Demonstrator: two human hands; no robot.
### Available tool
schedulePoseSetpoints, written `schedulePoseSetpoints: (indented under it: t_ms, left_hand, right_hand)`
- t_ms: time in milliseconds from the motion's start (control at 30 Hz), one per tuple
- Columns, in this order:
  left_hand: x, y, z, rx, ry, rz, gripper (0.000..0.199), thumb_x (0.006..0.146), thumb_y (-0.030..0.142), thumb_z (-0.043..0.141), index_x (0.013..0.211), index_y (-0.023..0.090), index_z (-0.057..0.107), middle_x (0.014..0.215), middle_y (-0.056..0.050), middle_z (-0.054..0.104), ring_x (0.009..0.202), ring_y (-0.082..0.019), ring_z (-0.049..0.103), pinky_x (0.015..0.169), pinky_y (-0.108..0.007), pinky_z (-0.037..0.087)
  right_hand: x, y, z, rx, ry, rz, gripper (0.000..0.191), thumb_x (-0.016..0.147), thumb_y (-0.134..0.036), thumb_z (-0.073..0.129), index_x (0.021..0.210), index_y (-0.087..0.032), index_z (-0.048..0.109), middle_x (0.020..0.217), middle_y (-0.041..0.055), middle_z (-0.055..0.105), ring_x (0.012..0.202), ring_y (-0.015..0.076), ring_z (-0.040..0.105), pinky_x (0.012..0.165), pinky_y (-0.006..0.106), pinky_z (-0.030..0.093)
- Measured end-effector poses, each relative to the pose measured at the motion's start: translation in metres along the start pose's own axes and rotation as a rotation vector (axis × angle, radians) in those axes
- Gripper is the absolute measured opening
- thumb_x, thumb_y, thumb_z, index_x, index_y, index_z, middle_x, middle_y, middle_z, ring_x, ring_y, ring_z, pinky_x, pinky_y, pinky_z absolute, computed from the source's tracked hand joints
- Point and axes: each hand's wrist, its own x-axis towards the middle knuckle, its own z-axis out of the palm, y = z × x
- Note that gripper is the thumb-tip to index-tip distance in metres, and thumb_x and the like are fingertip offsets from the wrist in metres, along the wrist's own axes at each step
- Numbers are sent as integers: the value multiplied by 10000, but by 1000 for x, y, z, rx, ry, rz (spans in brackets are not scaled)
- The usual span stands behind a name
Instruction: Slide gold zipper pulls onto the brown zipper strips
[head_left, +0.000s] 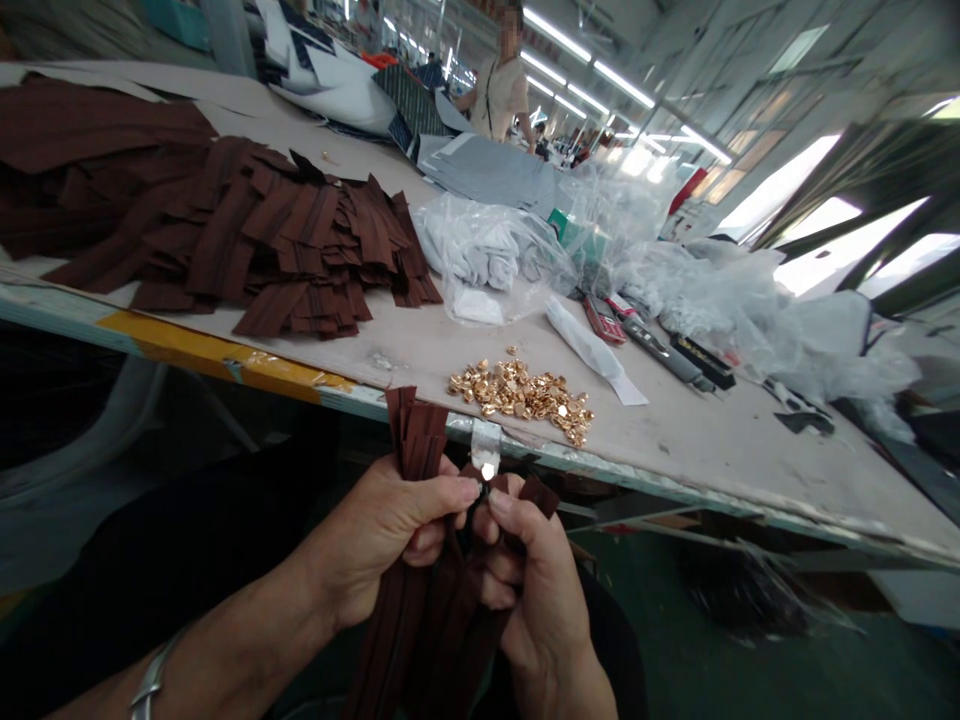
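Observation:
Brown zipper strips [417,440] are bunched in my left hand [405,520], which is closed, with thumb and forefinger pinching near a strip's end. My right hand [529,560] is closed too, its thumb and fingers gripping the end of a brown strip close to the left thumb. Between the two thumbs sits a small shiny gold piece [488,471], probably a zipper slider, at the table's edge. Long lengths of the strips hang below both hands. On the table just beyond lies a pile of small gold metal pieces [525,393].
A large heap of brown zipper strips [300,230] covers the table's left side. Behind the gold pile are a white paper strip [596,350], a clear plastic bag [495,250], a stapler [667,350] and scissors [799,405]. A person [499,95] stands across the table.

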Motion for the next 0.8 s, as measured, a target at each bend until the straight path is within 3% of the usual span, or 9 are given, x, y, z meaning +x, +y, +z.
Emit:
schedulePoseSetpoints:
  t_ms: [133,433,600,800]
  left_hand:
    - [1,1,2,9,-1,5,216,673,224,727,529,137,591,379,74,441,330,-6,305,341,-125,205]
    - [1,1,6,26,31,46,212,654,229,735,532,138,587,476,15,599,335,-6,345,337,-129,211]
    - [2,3,8,109,90,140,171,655,232,743,588,151,609,518,11,641,375,-29,397,359,-136,246]
    - [1,1,5,227,72,213,208,725,298,730,625,149,627,533,29,615,415,-31,378,394,-144,266]
  right_hand:
    - [1,-1,1,3,-2,-2,290,673,-273,760,641,-160,495,550,-81,519,355,-23,169,293,73,147]
    - [4,1,0,8,-38,-6,264,705,-273,740,649,-152,513,561,-70,523,358,-23,155,288,75,136]
    - [5,0,0,-7,-27,-66,274,724,-250,754,663,-164,501,553,-76,522,353,-21,158,288,78,145]
    - [6,-1,-4,-163,-15,-170,306,754,-324,767,676,-165,518,566,-66,549,361,-11,209,306,91,171]
